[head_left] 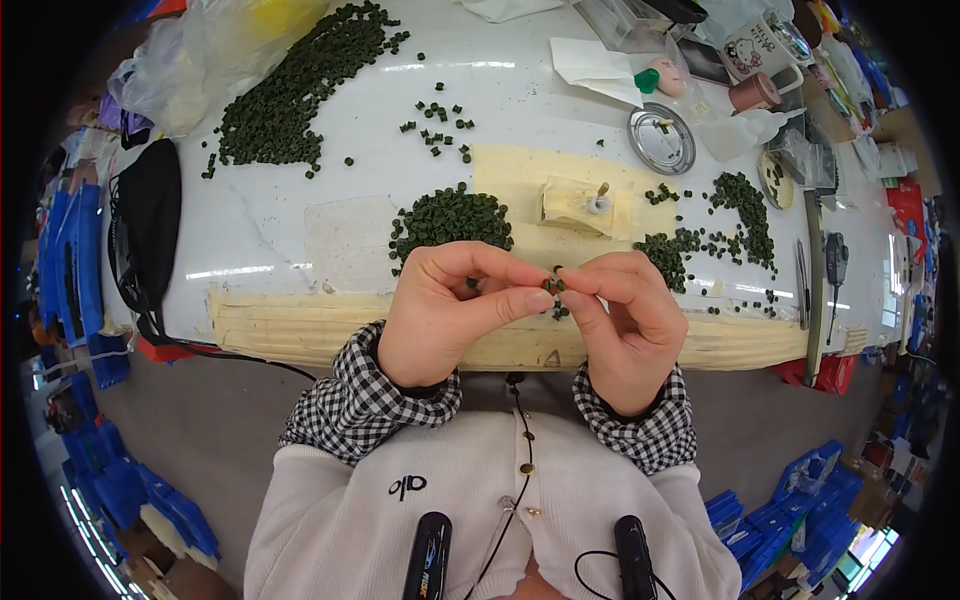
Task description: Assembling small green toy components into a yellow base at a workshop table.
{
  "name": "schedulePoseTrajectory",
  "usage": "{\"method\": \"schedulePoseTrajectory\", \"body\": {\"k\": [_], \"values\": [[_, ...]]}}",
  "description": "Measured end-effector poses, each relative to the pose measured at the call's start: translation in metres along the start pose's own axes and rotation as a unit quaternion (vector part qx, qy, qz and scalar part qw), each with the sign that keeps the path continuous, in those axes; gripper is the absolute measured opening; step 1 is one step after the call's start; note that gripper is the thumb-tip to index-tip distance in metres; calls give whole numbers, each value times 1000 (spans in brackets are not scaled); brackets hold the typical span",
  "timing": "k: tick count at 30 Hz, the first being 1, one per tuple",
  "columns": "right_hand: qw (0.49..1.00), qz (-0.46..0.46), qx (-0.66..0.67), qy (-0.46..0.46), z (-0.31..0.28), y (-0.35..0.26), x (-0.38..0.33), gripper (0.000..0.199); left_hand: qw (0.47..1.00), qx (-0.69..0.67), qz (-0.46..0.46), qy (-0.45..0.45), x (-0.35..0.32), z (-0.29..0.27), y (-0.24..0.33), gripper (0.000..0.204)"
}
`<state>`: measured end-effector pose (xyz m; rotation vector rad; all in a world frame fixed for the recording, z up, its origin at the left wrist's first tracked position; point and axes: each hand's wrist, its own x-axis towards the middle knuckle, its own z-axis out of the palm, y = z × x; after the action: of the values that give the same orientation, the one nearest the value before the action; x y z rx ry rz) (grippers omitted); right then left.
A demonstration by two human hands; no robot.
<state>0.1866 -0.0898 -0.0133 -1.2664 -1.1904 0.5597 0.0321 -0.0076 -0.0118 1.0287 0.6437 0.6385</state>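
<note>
At the far left corner of the white, glossy surface (270,220) lies a broad heap of small dark-green cylindrical beads (300,85), just beside a crumpled clear plastic bag (190,60). A black strap-like pouch (145,225) hangs over the left edge. Toward the middle, a tighter mound of the same green beads (450,220) sits just beyond the hands, near the taped front edge.

The left hand (440,315) is closed, thumb and forefinger pinching toward the right. The right hand (625,320) is closed too, its fingertips meeting the left's. Between them, held above the front edge, are a few dark-green beads (553,286); whether they sit on a thread is too small to tell.

Further right stands a pale cardboard block with a small peg (580,205), then a round metal lid (661,138) and a scattered trail of green beads (740,215) toward the right edge.

Judging by the pinch, the step in hand is joining or sorting single beads. The next move likely calls for a fine, steady fingertip grip so that none drops.
</note>
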Motion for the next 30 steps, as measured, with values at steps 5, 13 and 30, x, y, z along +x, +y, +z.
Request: {"method": "schedulePoseTrajectory", "body": {"k": [5,13,30], "values": [[1000,15,17,0,0,1,-1,21,1000,-10,-3,-5,0,1,-2,13],[999,-27,-35,-12,0,-1,0,25,999,38,19,-3,0,0,0,11],[996,-40,-65,-37,2,-3,-4,34,972,180,147,26,-1,0,5,18]]}}
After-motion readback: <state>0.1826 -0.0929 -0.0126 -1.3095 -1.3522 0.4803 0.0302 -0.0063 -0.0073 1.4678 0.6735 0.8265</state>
